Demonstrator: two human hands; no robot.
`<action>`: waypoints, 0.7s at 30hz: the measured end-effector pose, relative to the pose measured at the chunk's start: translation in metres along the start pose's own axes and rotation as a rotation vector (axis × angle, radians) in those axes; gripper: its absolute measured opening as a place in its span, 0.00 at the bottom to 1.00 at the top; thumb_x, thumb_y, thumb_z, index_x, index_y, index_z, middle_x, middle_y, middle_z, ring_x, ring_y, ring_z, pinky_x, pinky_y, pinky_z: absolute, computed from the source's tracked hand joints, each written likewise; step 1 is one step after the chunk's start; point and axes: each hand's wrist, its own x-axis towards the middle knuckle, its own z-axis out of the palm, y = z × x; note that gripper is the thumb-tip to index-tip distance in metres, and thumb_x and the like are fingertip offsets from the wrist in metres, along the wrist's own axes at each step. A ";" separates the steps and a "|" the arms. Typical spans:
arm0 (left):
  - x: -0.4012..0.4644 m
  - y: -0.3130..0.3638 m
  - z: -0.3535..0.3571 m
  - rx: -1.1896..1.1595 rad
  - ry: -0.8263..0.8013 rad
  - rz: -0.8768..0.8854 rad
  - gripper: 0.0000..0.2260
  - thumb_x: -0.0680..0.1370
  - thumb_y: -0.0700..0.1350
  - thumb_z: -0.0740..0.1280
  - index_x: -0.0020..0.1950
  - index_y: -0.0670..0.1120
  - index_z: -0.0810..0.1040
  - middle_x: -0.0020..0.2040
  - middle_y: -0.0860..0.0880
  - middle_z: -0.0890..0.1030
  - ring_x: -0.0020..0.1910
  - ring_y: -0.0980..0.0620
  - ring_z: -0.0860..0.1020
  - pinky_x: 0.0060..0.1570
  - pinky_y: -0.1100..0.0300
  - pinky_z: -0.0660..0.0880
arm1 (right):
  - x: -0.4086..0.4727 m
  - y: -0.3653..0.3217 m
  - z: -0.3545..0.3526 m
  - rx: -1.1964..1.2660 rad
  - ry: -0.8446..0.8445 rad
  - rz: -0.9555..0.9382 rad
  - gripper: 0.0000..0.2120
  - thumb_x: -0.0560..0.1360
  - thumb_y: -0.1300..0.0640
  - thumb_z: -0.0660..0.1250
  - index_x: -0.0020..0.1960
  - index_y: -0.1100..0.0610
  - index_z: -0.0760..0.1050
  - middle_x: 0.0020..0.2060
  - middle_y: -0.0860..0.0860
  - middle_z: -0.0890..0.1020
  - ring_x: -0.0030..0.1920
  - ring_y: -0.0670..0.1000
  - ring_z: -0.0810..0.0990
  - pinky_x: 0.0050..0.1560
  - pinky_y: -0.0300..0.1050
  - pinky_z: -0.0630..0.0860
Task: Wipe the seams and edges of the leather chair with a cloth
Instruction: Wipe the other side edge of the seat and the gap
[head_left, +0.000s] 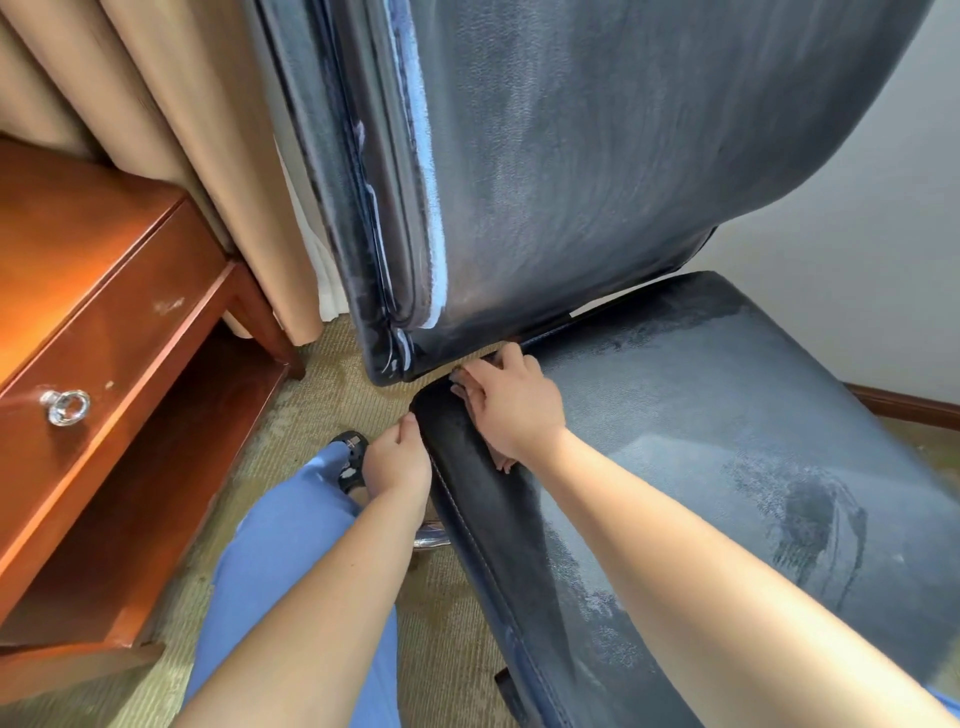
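A dark blue-black leather chair fills the middle and right: its tall backrest rises at the top and its seat spreads lower right, with dusty smears on the leather. My right hand lies on the seat's rear left corner, near the gap under the backrest, covering a brownish cloth that peeks out below the palm and at the fingertips. My left hand grips the seat's left edge beside the stitched seam, thumb on top.
A reddish wooden cabinet with a glass drawer knob stands at the left. Beige curtains hang behind it. Patterned carpet covers the floor. My leg in blue trousers and a dark shoe are beside the chair. A white wall is at right.
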 end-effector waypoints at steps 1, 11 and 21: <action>0.001 0.001 -0.002 0.006 -0.016 -0.002 0.16 0.83 0.52 0.57 0.54 0.43 0.80 0.50 0.42 0.80 0.51 0.42 0.76 0.54 0.55 0.71 | 0.002 0.000 0.000 0.017 0.003 0.047 0.13 0.79 0.51 0.56 0.60 0.50 0.73 0.55 0.54 0.70 0.53 0.59 0.69 0.41 0.46 0.66; 0.011 -0.002 -0.014 -0.159 -0.128 -0.159 0.28 0.77 0.65 0.53 0.57 0.45 0.79 0.54 0.45 0.81 0.51 0.45 0.79 0.48 0.48 0.79 | -0.001 -0.010 -0.002 0.103 -0.148 -0.148 0.15 0.76 0.53 0.60 0.62 0.46 0.74 0.55 0.51 0.69 0.56 0.56 0.67 0.51 0.48 0.71; -0.024 -0.011 -0.027 -0.137 -0.215 -0.167 0.23 0.83 0.58 0.49 0.58 0.44 0.76 0.57 0.45 0.80 0.56 0.43 0.79 0.42 0.54 0.75 | -0.065 -0.002 -0.011 -0.046 -0.204 -0.500 0.13 0.72 0.57 0.64 0.54 0.48 0.80 0.50 0.55 0.74 0.46 0.58 0.70 0.40 0.47 0.69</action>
